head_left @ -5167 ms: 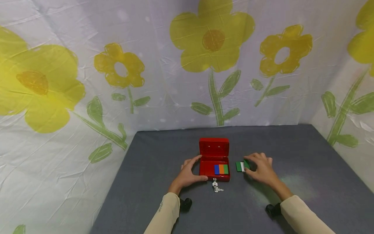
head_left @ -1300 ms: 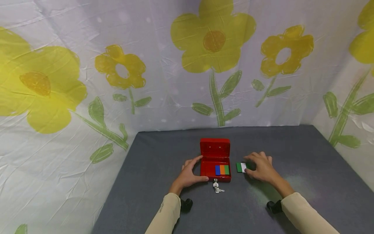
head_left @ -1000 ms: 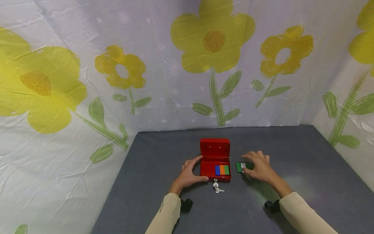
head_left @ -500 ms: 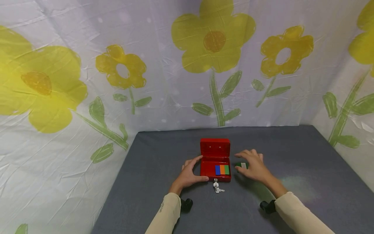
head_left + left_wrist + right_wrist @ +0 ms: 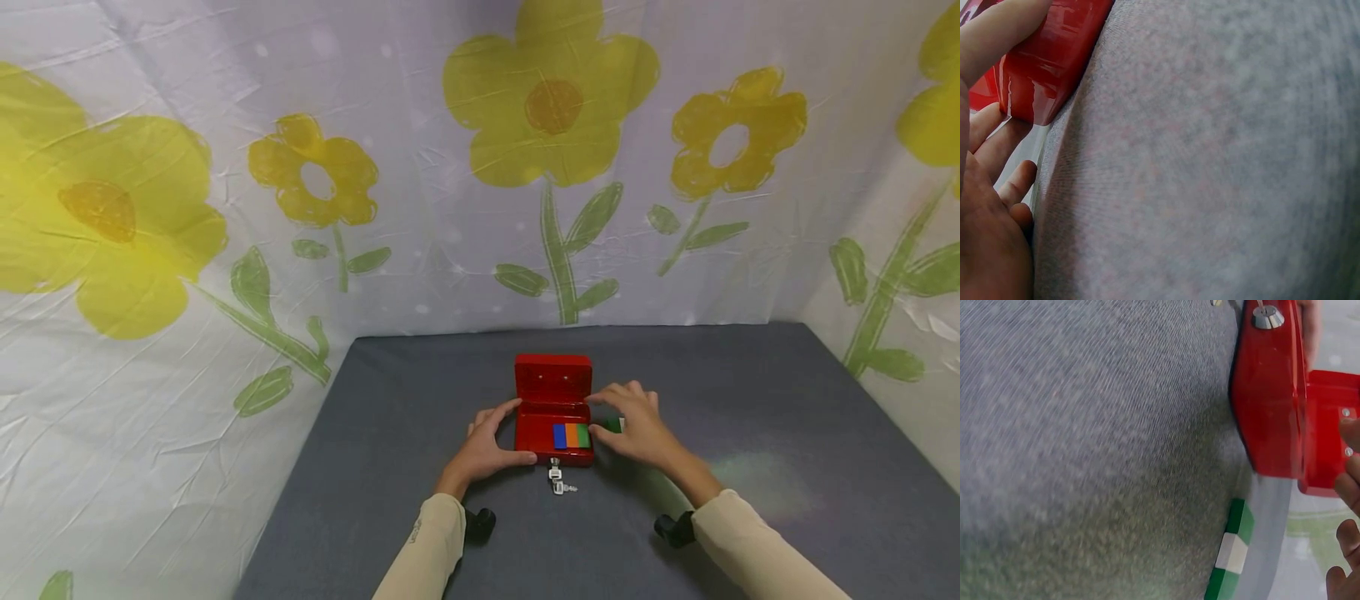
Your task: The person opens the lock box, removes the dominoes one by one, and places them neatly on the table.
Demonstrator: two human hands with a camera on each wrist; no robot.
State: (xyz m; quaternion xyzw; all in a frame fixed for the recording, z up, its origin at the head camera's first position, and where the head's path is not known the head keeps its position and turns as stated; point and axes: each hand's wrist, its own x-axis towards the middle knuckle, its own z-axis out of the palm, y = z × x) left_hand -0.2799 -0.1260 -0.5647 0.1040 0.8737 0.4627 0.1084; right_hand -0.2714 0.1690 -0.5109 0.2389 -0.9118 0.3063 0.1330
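Observation:
A red metal cash box (image 5: pixel 531 429) stands on the grey table with its lid (image 5: pixel 553 385) raised. Inside, at the front right, blue, orange and green blocks (image 5: pixel 572 436) lie side by side. My left hand (image 5: pixel 483 446) holds the box's left side, thumb at the front corner and fingers toward the back. At the right side is my right hand (image 5: pixel 636 427), thumb and forefinger spread by the box's edge, nothing held; contact is unclear. Behind that hand lies a row of green, white and green blocks (image 5: pixel 1233 552), mostly hidden in the head view.
Keys (image 5: pixel 557 477) hang from the lock at the box's front and reach the table. The dark grey table (image 5: pixel 420 400) extends around the box. A white sheet (image 5: pixel 420 275) with printed yellow flowers encloses the back and sides.
My right hand first held a green block beside the white one, then let go and moved left to the box's right side. My left hand has stayed on the box.

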